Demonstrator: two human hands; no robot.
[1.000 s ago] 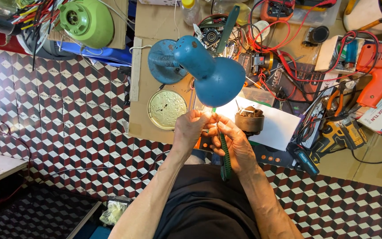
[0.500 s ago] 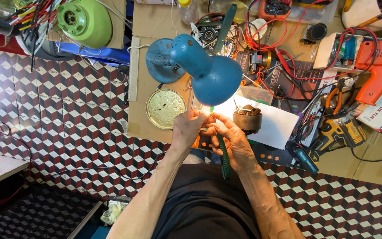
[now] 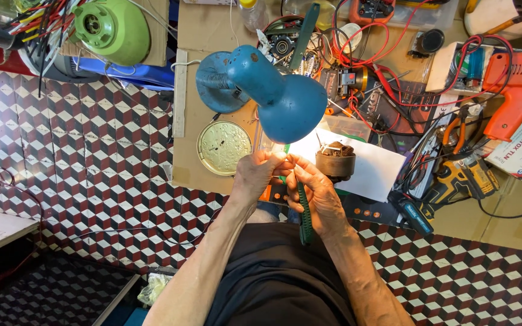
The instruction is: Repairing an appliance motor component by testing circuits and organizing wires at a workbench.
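Fingers (image 3: 276, 164) of both hands pinch green tool (image 3: 302, 205) between them.

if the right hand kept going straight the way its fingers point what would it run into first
The right hand points up and left, so it would first meet the left hand, which it already touches. Beyond that hangs the blue lamp shade, though its height above the hands is unclear.
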